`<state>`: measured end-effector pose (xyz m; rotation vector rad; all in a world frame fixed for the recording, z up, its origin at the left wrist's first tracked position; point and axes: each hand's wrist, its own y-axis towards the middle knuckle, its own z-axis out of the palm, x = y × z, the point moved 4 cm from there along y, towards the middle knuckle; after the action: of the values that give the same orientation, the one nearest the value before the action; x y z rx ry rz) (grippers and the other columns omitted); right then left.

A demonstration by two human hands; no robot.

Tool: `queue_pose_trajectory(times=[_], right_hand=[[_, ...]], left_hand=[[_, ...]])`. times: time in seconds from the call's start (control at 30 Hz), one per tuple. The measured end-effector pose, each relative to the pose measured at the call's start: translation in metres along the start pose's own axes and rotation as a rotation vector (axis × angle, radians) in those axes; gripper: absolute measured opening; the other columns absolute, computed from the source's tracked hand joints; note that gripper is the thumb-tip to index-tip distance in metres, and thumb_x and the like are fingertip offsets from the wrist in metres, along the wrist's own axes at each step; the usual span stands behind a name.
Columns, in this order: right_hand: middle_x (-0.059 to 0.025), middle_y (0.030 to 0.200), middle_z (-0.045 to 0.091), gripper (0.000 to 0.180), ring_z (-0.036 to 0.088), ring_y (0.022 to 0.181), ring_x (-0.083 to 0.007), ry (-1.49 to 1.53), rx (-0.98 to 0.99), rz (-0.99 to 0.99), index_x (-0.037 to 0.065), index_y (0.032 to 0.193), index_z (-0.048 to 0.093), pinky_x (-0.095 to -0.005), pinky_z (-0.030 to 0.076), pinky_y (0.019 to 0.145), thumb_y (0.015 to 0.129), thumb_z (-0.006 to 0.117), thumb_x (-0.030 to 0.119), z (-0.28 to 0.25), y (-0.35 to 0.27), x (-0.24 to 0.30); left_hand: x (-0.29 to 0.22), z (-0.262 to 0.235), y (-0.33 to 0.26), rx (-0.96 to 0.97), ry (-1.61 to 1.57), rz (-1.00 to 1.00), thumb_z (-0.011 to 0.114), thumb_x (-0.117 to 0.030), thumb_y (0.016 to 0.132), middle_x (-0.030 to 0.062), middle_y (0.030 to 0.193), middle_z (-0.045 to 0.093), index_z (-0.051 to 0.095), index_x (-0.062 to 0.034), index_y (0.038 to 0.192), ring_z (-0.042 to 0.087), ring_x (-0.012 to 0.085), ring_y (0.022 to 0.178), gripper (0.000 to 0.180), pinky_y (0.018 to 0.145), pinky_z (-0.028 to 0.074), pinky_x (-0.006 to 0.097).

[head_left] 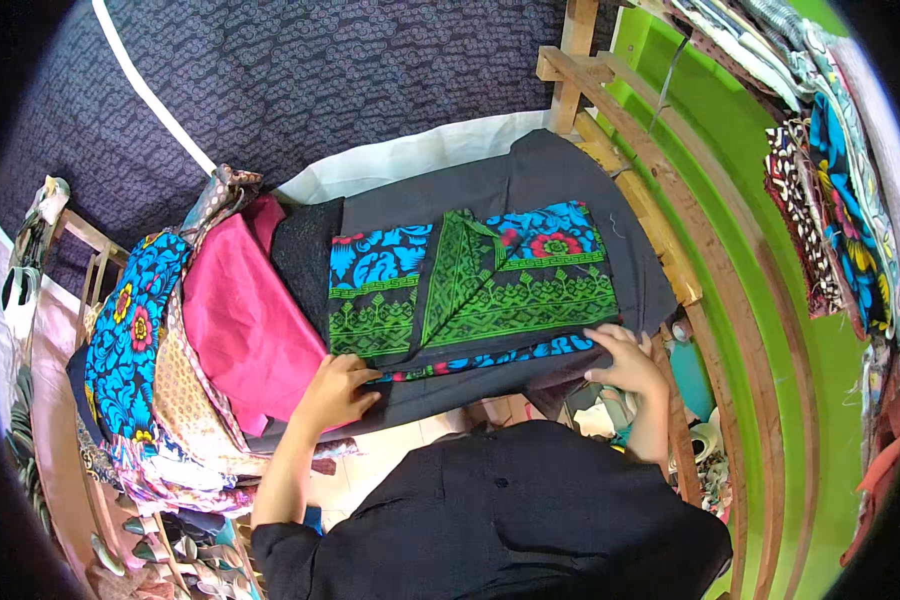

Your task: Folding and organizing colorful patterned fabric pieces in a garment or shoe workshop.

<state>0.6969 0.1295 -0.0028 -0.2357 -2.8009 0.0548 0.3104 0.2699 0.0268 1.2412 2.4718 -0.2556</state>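
Note:
A folded patterned cloth (520, 305) in black, green and blue, with red flowers, lies on a dark grey cloth covering the work surface. Its near edge shows a narrow blue and red strip of a lower layer. At the near left corner, my left hand (338, 392) is closed, its bent fingers and thumb on the cloth's edge. My right hand (628, 362) rests at the near right corner with fingers stretched and thumb apart, fingertips touching the edge. A small green flap (462, 222) stands folded near the cloth's far side.
Pink cloth (245, 305), black lace (310, 255) and a blue floral cloth (135, 330) are heaped at the left. Wooden rails (710, 190) run along the green wall at the right. More fabrics (850, 230) hang beyond them. Shoes (185, 560) stand on racks below left.

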Motion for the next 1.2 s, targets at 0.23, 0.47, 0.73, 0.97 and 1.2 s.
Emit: queue_pose_trajectory(times=[0.23, 0.47, 0.73, 0.97, 1.2], right_hand=[[-0.0036, 0.083, 0.059, 0.024, 0.056, 0.074, -0.0185, 0.244, -0.364, 0.031, 0.010, 0.097, 0.059, -0.0351, 0.034, 0.080, 0.076, 0.060, 0.021, -0.045, 0.024, 0.028], [-0.0093, 0.084, 0.060, 0.019, 0.058, 0.075, -0.0219, 0.523, -0.581, -0.100, 0.005, 0.092, 0.059, -0.0326, 0.041, 0.074, 0.074, 0.060, 0.013, -0.047, 0.023, 0.068], [-0.0091, 0.088, 0.059, 0.022, 0.055, 0.075, -0.0174, 0.574, -0.621, 0.251, 0.003, 0.096, 0.058, -0.0269, 0.044, 0.068, 0.075, 0.060, 0.010, -0.033, -0.041, 0.024], [-0.0099, 0.086, 0.057, 0.025, 0.054, 0.072, -0.0172, 0.639, -0.612, 0.321, 0.004, 0.098, 0.057, -0.0279, 0.044, 0.069, 0.074, 0.060, 0.011, -0.002, -0.069, -0.003], [-0.0083, 0.084, 0.059, 0.021, 0.054, 0.070, -0.0140, 0.841, -0.650, 0.491, 0.001, 0.095, 0.058, -0.0265, 0.044, 0.067, 0.077, 0.058, 0.013, 0.039, -0.071, -0.032]], left_hand=[[-0.004, -0.007, 0.081, -0.422, -0.039, -0.114, 0.057, -0.031, 0.079, 0.0129, 0.102, 0.054, 0.059, -0.0044, 0.100, 0.049, 0.0283, 0.100, 0.034, 0.085, 0.034, 0.041], [0.038, 0.054, 0.215, -0.152, -0.226, -0.533, 0.053, -0.055, 0.074, 0.0222, 0.108, 0.055, 0.056, 0.0036, 0.104, 0.053, 0.0308, 0.102, 0.066, 0.090, 0.030, 0.055], [-0.072, 0.058, 0.268, -0.126, -0.757, 0.287, 0.058, -0.025, 0.081, 0.0114, 0.105, 0.053, 0.049, -0.0020, 0.101, 0.050, 0.0195, 0.098, 0.032, 0.083, 0.038, 0.032], [-0.134, 0.122, 0.195, 0.132, -0.006, 0.616, 0.058, -0.026, 0.078, 0.0104, 0.134, 0.035, 0.036, -0.0121, 0.126, 0.029, 0.0263, 0.126, 0.055, 0.099, 0.017, 0.059], [-0.141, 0.068, 0.151, -0.040, 0.079, 0.439, 0.067, -0.031, 0.069, 0.0125, 0.133, 0.033, 0.036, -0.0151, 0.128, 0.029, 0.0289, 0.125, 0.068, 0.099, 0.019, 0.057]])
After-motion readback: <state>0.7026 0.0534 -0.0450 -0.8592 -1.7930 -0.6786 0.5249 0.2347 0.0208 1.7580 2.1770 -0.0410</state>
